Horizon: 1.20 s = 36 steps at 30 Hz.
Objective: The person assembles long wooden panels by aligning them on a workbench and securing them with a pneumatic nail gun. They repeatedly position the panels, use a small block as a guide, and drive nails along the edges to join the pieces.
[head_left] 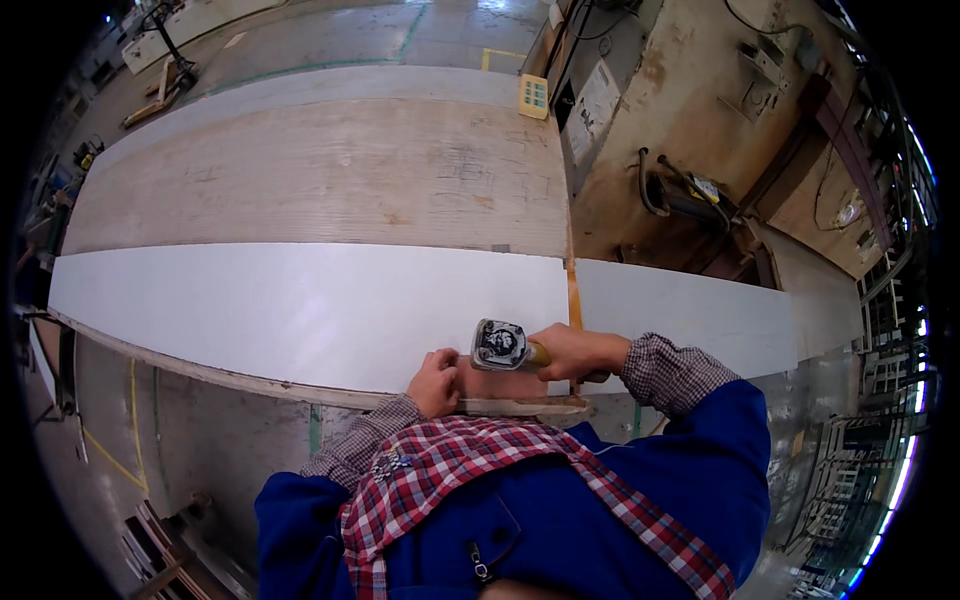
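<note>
My right hand is wrapped round the yellowish handle of a hand-held power tool. The tool has a grey, squarish head with dark screws at its corners. It sits over a reddish-brown flat piece at the near edge of a long white panel. Close by on its left, my left hand has its fingers curled at the panel's near edge, beside the brown piece. What those fingers hold, if anything, is hidden. The tool's underside cannot be seen.
Beyond the white panel lies a wide, worn wooden surface. A second white panel continues to the right, past an orange-brown strip. A large stained machine stands at far right, with a yellow card beside it.
</note>
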Tool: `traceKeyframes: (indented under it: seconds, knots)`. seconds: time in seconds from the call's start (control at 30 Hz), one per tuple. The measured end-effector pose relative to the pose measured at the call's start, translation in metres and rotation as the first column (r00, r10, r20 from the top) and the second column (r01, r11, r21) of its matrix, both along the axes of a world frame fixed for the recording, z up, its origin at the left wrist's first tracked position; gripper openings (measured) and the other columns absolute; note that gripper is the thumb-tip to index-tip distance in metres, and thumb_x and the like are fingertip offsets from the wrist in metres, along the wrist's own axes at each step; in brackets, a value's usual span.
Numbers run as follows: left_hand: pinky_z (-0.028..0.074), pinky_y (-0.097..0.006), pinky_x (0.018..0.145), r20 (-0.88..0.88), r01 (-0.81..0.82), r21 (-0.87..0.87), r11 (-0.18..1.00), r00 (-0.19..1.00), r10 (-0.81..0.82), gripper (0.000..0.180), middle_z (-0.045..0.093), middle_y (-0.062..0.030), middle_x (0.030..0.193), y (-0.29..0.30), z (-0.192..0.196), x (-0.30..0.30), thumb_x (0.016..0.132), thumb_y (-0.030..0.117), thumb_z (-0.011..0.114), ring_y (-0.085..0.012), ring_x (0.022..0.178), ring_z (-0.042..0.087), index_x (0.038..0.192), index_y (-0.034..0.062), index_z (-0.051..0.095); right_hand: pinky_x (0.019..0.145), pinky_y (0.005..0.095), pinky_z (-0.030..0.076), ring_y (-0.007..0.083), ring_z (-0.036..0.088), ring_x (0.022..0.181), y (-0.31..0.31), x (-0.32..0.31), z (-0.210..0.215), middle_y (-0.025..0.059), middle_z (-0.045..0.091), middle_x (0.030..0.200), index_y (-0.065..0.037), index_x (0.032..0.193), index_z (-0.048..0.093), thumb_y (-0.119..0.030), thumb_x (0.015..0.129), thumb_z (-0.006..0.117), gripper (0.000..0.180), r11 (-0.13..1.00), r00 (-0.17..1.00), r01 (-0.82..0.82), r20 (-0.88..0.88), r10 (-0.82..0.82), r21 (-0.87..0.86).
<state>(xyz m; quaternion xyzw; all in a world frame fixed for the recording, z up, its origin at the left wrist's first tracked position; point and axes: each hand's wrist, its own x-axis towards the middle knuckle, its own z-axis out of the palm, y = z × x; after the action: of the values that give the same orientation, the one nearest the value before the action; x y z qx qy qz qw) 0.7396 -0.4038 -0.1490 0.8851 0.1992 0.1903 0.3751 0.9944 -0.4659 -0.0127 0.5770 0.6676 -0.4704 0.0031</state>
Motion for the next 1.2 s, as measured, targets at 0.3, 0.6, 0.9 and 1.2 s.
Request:
traceKeyframes:
  seconds: [0.3, 0.6, 0.9, 1.2]
  knots:
    - [0.042, -0.04, 0.087, -0.022, 0.088, -0.069, 0.994, 0.996, -0.089, 0.012, 0.045, -0.0215, 0.114, -0.026, 0.007, 0.054, 0.062, 0.002, 0.059, -0.0367, 0.102, 0.044, 0.071, -0.0031, 0.053, 0.071, 0.0366, 0.048, 0.034, 0.06, 0.08, -0.035, 0.05, 0.011, 0.0229, 0.061, 0.085, 0.004, 0.098, 0.056, -0.015, 0.068, 0.064, 0.037, 1.0, 0.999, 0.022, 0.023, -0.022, 0.0]
    - [0.041, -0.04, 0.088, -0.015, 0.185, -0.121, 0.975, 0.982, -0.188, 0.018, 0.047, -0.0234, 0.112, -0.035, 0.013, 0.096, 0.064, 0.007, 0.058, -0.0378, 0.103, 0.045, 0.077, -0.0055, 0.055, 0.071, 0.0374, 0.048, 0.0329, 0.061, 0.076, -0.053, 0.088, 0.024, 0.0233, 0.062, 0.085, 0.003, 0.102, 0.056, -0.013, 0.067, 0.064, 0.04, 0.989, 0.994, 0.104, -0.005, -0.106, -0.102]
    - [0.044, -0.038, 0.079, 0.211, 0.14, 0.28, 0.95, 0.956, -0.204, 0.023, 0.05, -0.0205, 0.11, -0.034, 0.031, 0.091, 0.068, 0.018, 0.067, -0.0325, 0.089, 0.053, 0.076, 0.0029, 0.052, 0.063, 0.0342, 0.048, 0.0265, 0.059, 0.065, -0.035, 0.064, 0.062, 0.0164, 0.061, 0.074, 0.005, 0.101, 0.053, -0.008, 0.069, 0.062, 0.036, 0.932, 0.895, 0.363, -0.271, -0.355, -0.022]
    - [0.045, -0.037, 0.061, 0.551, -0.169, 0.593, 0.787, 0.798, -0.244, 0.033, 0.051, -0.0195, 0.095, -0.016, 0.07, 0.037, 0.065, 0.011, 0.064, -0.0289, 0.072, 0.053, 0.091, -0.0069, 0.055, 0.042, 0.0285, 0.038, 0.0107, 0.039, 0.042, 0.036, -0.005, 0.045, -0.0011, 0.036, 0.052, -0.009, 0.061, 0.04, -0.012, 0.077, 0.055, 0.022, 0.645, 0.171, 0.576, -0.697, -0.696, -0.502]
